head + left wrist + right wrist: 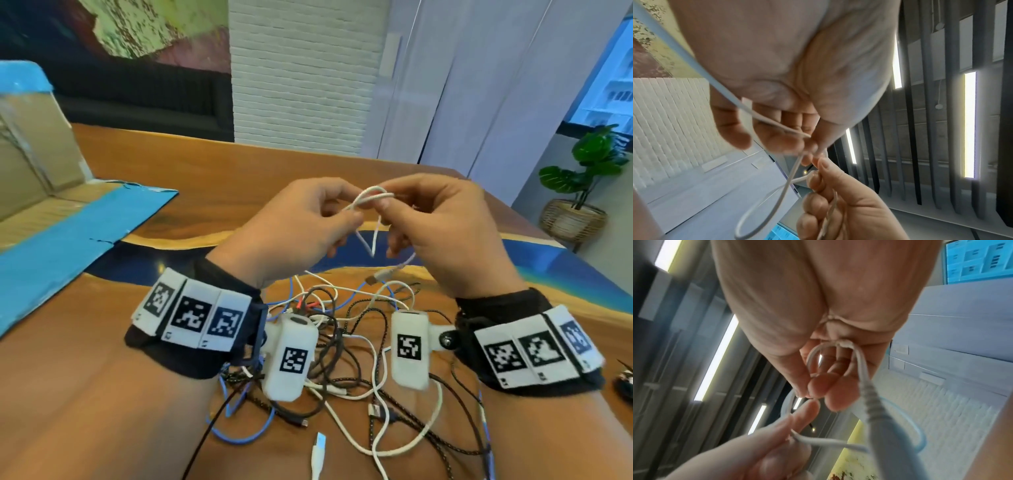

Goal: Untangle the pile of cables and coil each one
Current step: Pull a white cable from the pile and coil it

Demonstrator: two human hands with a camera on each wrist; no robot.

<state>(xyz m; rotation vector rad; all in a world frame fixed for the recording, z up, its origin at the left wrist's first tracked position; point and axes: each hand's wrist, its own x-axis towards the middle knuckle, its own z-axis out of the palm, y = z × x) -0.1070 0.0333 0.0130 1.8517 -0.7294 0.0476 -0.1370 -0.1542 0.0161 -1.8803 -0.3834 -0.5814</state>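
Note:
Both hands are raised above the table and hold one thin white cable [371,197] between them. My left hand [301,226] pinches it with thumb and forefinger. My right hand [438,222] pinches the loop of the same cable, and the plug end [376,275] hangs below. In the left wrist view the white cable [785,191] crosses itself in a loop between the fingers. The right wrist view has the white cable [813,356] curled inside my right palm. Under the wrists lies the tangled pile of cables [342,346] in white, black and blue.
An open cardboard box [37,164] with blue flaps lies on the wooden table [239,171] at the left. A potted plant [582,185] stands beyond the table's right corner. A small dark object [625,380] sits at the right edge.

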